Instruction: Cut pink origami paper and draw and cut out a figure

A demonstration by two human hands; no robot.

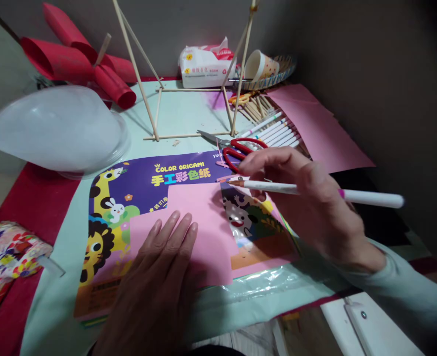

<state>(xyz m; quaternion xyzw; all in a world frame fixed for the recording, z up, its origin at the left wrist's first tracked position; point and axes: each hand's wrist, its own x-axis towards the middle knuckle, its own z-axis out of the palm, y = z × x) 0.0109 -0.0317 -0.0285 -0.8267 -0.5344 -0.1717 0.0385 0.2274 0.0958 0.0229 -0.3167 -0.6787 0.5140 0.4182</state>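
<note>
My left hand (155,277) lies flat, fingers stretched out, on a cut piece of pink paper (209,227). Under that paper is a purple origami paper pack (139,173) with cartoon animals on its cover. Between the fingers of my right hand (315,217) is a white felt-tip pen (374,199), its brownish tip pointing left. The tip is above the upper right edge of the pink paper; whether it touches anything I cannot tell. Just beyond the right fingers lie red-handled scissors (224,142), blades partly apart, beside thin pink paper scraps.
Behind stands a wooden stick frame (189,90). Red paper tubes (73,62), a whitish translucent rounded object (55,128) and a patterned bag (14,252) are at left. Tissues (203,66), a paper cup (257,66), white pens (278,131) and pink sheets (326,128) lie back right.
</note>
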